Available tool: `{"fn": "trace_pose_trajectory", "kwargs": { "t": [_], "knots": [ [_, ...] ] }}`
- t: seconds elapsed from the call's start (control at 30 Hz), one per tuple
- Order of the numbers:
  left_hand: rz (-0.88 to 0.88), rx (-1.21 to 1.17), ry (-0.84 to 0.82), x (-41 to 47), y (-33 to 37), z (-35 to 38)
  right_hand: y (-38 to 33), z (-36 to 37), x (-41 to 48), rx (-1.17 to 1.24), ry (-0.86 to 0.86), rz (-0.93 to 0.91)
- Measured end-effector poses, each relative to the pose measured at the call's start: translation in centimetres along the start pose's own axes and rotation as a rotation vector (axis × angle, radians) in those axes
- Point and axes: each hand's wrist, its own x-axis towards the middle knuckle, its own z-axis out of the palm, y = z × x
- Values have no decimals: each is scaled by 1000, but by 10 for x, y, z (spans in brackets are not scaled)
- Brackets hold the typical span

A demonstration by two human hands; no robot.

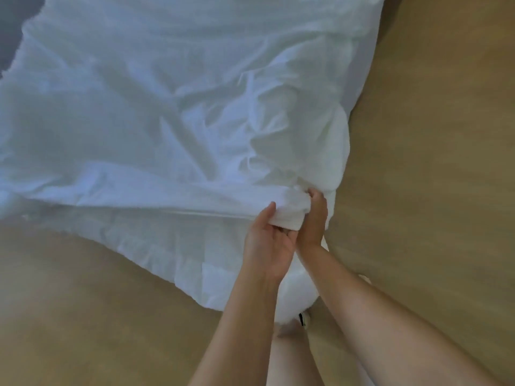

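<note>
Left hand, right hand, pinching duvet corner

Our left hand and right hand sit side by side, arms stretched forward, fingers curled, both pinching fabric.

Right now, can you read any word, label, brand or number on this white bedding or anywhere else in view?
No readable text in this view.
White bedding, its corner gripped by the left hand and right hand: plain, no label or print showing.
Wooden floor: no writing.
Small dark-and-white thing by the leg: too small and blurred to read.
</note>
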Motion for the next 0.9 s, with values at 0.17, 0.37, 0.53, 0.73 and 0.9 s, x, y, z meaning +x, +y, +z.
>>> {"fn": "trace_pose_trajectory", "kwargs": {
  "t": [0.17,0.37,0.53,0.73,0.9],
  "knots": [
    [213,1316,122,26,15,-23,35,5,16,-98,275,199],
    [980,2833,-569,70,33,-67,64,15,25,159,316,540],
    [715,3372,-904,101,28,-63,68,26,25,276,295,485],
    [485,3167,-1736,82,58,-7,71,14,12,18,30,-62],
    [685,3007,-1840,34,144,46,40,15,-6,-246,66,-393]
  ]
}}
